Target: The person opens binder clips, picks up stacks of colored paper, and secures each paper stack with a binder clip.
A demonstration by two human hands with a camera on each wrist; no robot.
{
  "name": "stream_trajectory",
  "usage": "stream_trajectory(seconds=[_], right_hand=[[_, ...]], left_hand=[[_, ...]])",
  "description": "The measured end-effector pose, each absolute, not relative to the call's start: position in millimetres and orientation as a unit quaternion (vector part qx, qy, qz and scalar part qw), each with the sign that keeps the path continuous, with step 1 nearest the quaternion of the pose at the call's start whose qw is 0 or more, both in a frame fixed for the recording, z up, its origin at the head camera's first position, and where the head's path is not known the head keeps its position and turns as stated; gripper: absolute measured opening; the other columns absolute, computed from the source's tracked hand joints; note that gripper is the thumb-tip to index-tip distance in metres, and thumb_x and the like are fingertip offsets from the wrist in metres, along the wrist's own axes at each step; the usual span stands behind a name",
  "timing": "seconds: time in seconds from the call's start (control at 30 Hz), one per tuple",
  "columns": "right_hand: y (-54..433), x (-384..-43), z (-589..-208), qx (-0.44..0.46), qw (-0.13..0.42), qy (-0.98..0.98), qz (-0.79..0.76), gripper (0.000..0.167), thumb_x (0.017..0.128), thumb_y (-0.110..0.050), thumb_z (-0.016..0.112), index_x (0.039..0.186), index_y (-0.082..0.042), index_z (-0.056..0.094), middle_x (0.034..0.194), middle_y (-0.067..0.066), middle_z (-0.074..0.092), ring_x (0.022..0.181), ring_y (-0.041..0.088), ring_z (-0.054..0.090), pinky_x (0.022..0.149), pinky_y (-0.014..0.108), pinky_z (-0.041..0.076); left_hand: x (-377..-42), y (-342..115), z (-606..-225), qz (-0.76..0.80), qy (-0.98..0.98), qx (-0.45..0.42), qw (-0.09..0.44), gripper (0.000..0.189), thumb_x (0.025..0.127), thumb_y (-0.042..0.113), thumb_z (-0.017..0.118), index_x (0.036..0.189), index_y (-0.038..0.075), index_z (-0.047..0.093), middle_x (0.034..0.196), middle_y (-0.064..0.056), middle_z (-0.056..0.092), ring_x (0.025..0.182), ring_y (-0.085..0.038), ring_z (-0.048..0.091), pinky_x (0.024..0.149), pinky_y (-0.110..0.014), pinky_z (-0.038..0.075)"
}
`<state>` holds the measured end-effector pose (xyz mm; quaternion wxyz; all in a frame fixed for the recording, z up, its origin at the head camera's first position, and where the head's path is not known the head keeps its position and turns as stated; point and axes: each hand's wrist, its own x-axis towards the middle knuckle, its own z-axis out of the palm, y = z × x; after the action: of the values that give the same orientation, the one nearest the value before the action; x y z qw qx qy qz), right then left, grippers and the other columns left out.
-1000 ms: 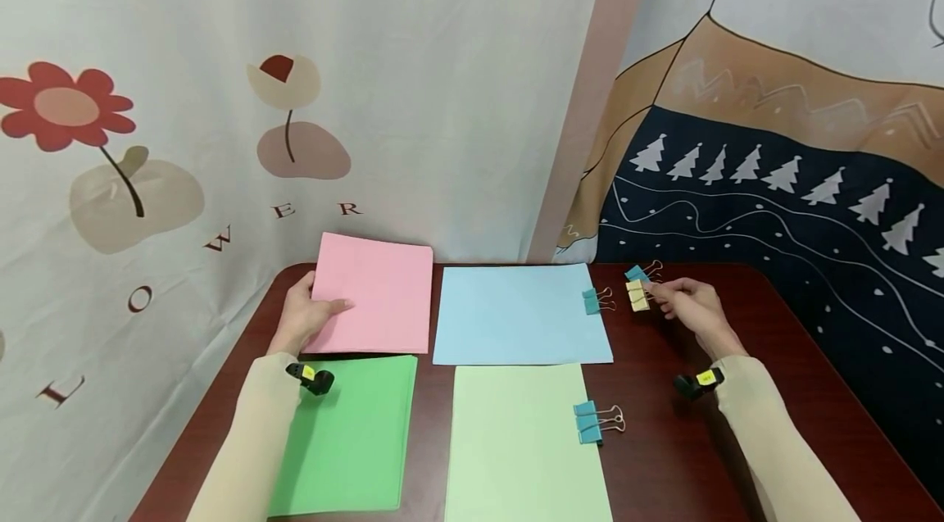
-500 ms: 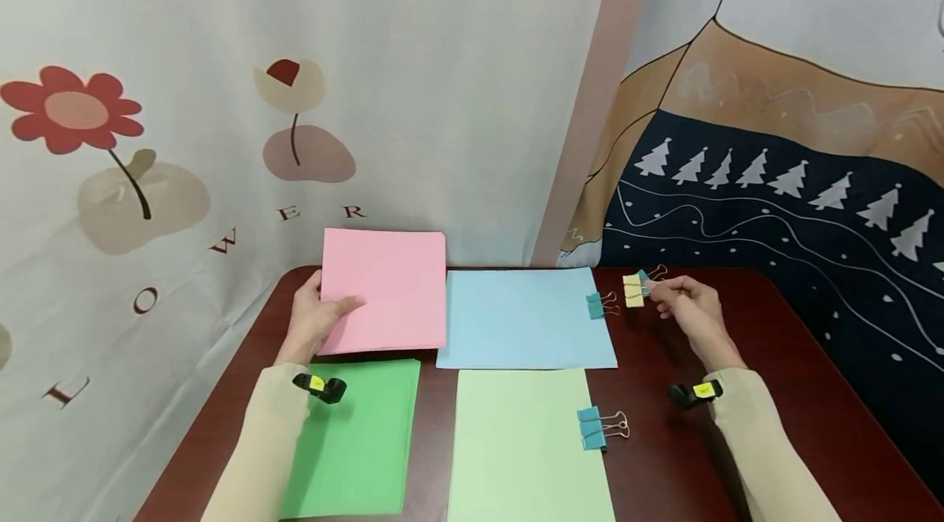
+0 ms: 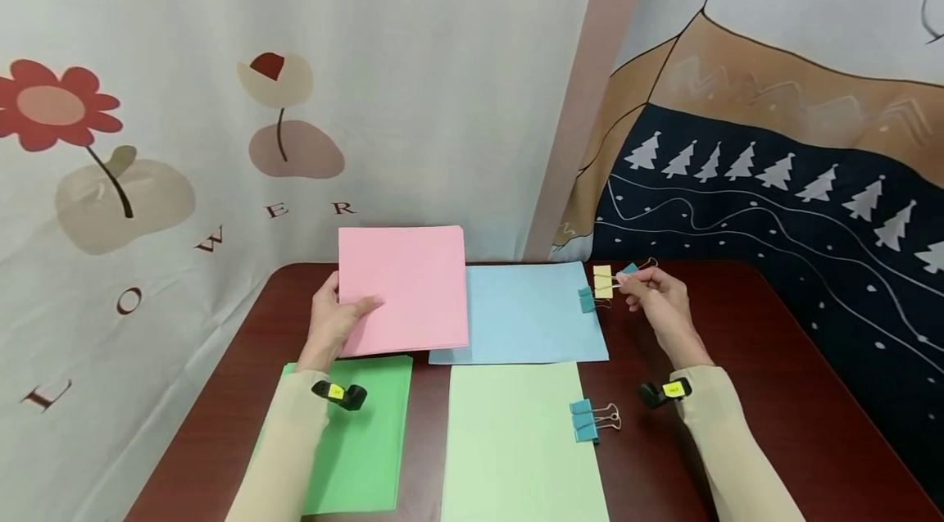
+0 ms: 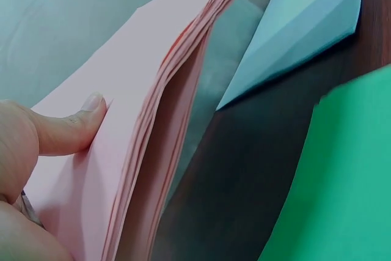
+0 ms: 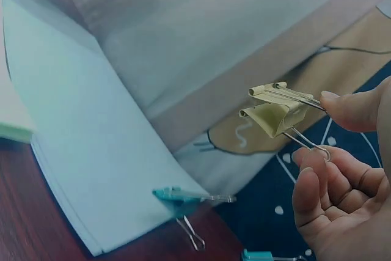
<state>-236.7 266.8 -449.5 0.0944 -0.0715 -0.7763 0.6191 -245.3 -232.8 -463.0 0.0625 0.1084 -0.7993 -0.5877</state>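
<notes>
My left hand [image 3: 335,321] holds a stack of pink paper [image 3: 406,284] by its left side, thumb flat on the front sheet. The stack is tilted up, and its right part overlaps the blue paper [image 3: 531,317] in the head view. At the blue paper's right side my right hand [image 3: 660,309] pinches a yellow binder clip [image 5: 278,111] by its wire handles, thumb on one and fingers at the other. The clip's lips face left, slightly apart. A teal binder clip [image 3: 586,300] sits on the blue paper's right edge, close to the yellow one.
Another blue binder clip [image 3: 629,268] lies behind my right fingertips. Light green paper [image 3: 519,440] at the front bears a blue binder clip [image 3: 584,421] on its right edge. Darker green paper [image 3: 369,456] lies under my left forearm. A curtain [image 3: 413,96] hangs behind the table.
My left hand has brought the pink stack rightward, partly over the blue paper. My right hand has moved left with the yellow binder clip, toward the stack.
</notes>
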Motion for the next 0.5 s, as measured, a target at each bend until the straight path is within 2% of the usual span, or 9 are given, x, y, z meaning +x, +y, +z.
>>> stream_trajectory(seconds=[0.27,0.5], right_hand=[[251.6,-232.9,-444.5,-0.076,0.097,-0.770,0.626,0.029,0.098,-0.034,0.071,0.103,-0.007,0.064,0.083,-0.015,0.069,0.072,0.010,0.057,0.068,0.021,0.054],[238.4,-228.9,-440.1,-0.071,0.093,-0.762,0.636,0.029,0.098,-0.033,0.071,0.106,-0.006,0.065,0.085,-0.013,0.070,0.073,0.012,0.057,0.069,0.022,0.055]], left_hand=[[-247.7,-210.6,-464.4,-0.619,-0.774,0.108,0.072,0.069,0.081,0.012,0.088,0.142,0.014,0.053,0.130,-0.015,0.063,0.095,-0.013,0.064,0.074,-0.022,0.056],[-243.8,-193.8,-460.4,-0.633,-0.765,0.094,0.076,0.066,0.081,0.011,0.088,0.139,0.014,0.055,0.129,-0.017,0.065,0.093,-0.013,0.066,0.073,-0.023,0.058]])
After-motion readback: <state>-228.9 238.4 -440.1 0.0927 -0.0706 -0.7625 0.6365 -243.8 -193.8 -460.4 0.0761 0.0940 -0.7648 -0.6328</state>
